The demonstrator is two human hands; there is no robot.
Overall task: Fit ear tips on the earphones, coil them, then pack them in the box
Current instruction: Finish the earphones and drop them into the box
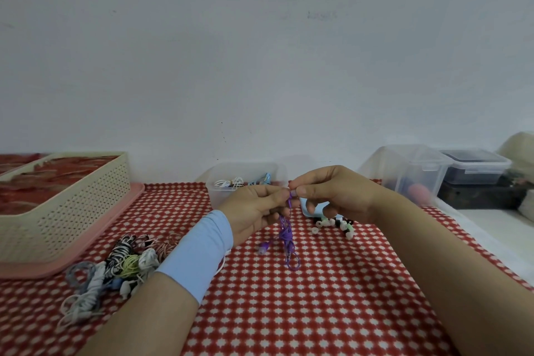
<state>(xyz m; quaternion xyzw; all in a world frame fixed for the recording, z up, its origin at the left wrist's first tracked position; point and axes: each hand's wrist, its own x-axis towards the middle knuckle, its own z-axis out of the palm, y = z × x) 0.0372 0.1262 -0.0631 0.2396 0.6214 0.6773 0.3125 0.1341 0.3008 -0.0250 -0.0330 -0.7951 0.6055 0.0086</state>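
Purple earphones (286, 233) pinched between both hands, cable dangling below.

Purple earphones (284, 235) dangle tangled at frame centre — loose ear tips (332, 223) scattered just right; clear box (219, 196) just above, holding coiled sets (231, 183).

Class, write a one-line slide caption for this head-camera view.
The left hand and right hand pinch purple earphones over the red-checked tablecloth, loose ear tips nearby.

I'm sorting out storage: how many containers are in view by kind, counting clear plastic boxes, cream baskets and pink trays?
Clear plastic boxes: 3
Cream basket: 1
Pink tray: 1
Total: 5
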